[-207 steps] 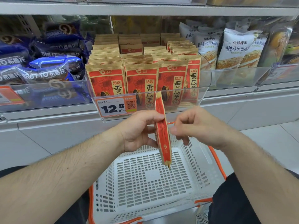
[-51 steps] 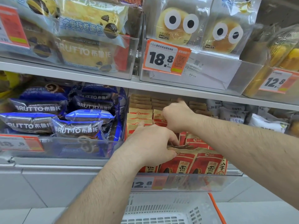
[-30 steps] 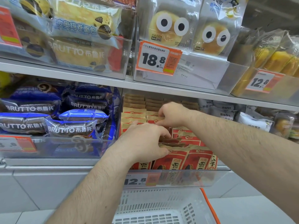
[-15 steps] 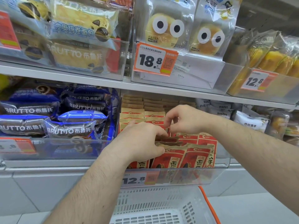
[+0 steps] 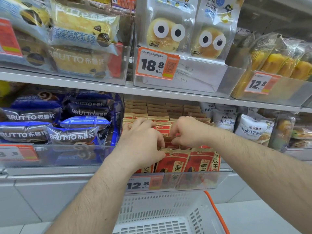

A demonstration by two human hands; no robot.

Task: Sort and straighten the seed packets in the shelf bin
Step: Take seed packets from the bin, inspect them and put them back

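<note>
Red sunflower seed packets (image 5: 173, 162) w/ kraft-brown tops stand in rows inside the clear shelf bin (image 5: 189, 182) on the lower shelf, approx. mid-shelf; front row sits upright against the bin's front wall, 3 faces showing, further rows stacked behind toward the bin's back. Left hand (image 5: 141, 142) is over the bin's left-front part, fingers curled down onto the packet tops just behind the front row; looks like it's pinching a packet top, though the fingertips are partly hidden. Right hand (image 5: 189, 130) is just beside it, toward the bin's middle, fingers bent and pinching the top edge of a packet in the 2nd or 3rd row; can't tell which row exactly. Both hands nearly touch each other. An orange price tag (image 5: 143, 184) reading 12.8 is on the bin's front wall, left end. Left of the bin, same shelf: blue BRUTTO roll packs (image 5: 72, 135) in their own clear bin. Right of it: white walnut-bread bags (image 5: 253, 130). Upper shelf above: owl-eyed bun packs (image 5: 167, 32) w/ an 18.8 tag (image 5: 156, 64), BRUTTO bread packs (image 5: 81, 34) at the left, yellow cakes (image 5: 278, 61) at the right w/ a 12.8 tag. Below the shelf edge, a white shopping basket (image 5: 199, 215) w/ orange rim.
</note>
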